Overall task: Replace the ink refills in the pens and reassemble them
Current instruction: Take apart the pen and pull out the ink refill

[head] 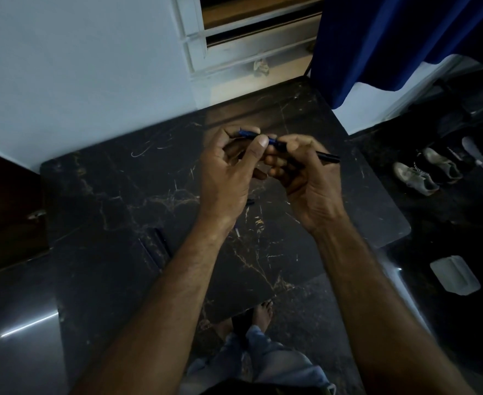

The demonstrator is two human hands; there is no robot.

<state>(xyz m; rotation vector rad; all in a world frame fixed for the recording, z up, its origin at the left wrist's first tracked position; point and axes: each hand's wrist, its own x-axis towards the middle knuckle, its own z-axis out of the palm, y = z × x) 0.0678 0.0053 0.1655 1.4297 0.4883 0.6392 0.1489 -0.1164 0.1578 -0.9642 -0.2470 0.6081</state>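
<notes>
Both hands up over dark marble table (115, 195), w/ one pen (274, 142) betw. them. Left hand (229, 169) fingers clamped on blue end; right hand (303, 172) fingers closed round black barrel, tip poking out right. Two more pens (156, 248) lie on table, near left forearm.

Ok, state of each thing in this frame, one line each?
Left hand: fingers closed on the blue end of the pen.
Right hand: fingers closed on the pen's dark end.
Pen: held above the table, roughly level.
Pens on table: lying flat, untouched.
Curtain: hanging.
</notes>
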